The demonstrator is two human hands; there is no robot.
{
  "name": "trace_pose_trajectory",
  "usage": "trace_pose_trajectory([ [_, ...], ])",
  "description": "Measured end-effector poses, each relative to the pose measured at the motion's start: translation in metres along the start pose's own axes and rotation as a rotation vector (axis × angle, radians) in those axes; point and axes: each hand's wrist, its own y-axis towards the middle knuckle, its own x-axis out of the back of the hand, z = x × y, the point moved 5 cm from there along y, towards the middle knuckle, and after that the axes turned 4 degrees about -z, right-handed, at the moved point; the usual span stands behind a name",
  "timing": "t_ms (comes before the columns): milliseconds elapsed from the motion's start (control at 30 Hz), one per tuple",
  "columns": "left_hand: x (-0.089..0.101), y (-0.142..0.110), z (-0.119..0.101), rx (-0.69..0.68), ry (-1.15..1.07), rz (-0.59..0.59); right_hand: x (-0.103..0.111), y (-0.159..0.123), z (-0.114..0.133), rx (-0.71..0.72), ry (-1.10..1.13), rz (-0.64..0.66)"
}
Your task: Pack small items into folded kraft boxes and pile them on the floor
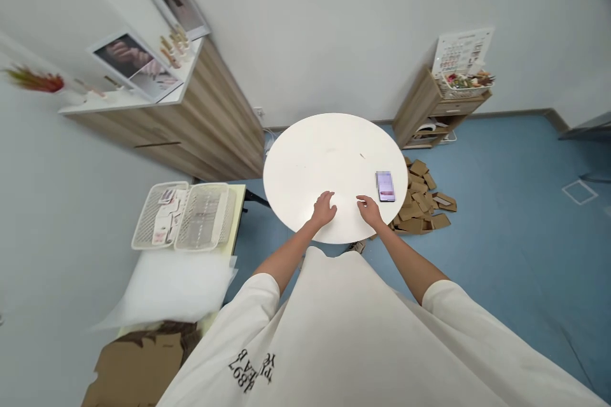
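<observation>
A round white table stands in front of me, and both my hands are at its near side. My left hand is over the tabletop with its fingers apart and curved, nothing in them. A short gap to the right, my right hand faces it, fingers loosely bent and holding nothing I can see. A smartphone with a lit, blurred screen lies on the table just beyond my right hand, not touched by it. One small dark mark or scrap shows farther back on the white surface.
Flattened cardboard boxes are heaped on the blue floor right of the table. On the left, a side table bears white plastic baskets and translucent sheets. A wooden cabinet and a small shelf unit stand by the walls.
</observation>
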Motion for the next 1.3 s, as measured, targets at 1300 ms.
trace_pose_trajectory([
  [1300, 0.17, -0.253, 0.255, 0.574, -0.093, -0.586, -0.327, -0.129, 0.192, 0.551, -0.215, 0.73],
])
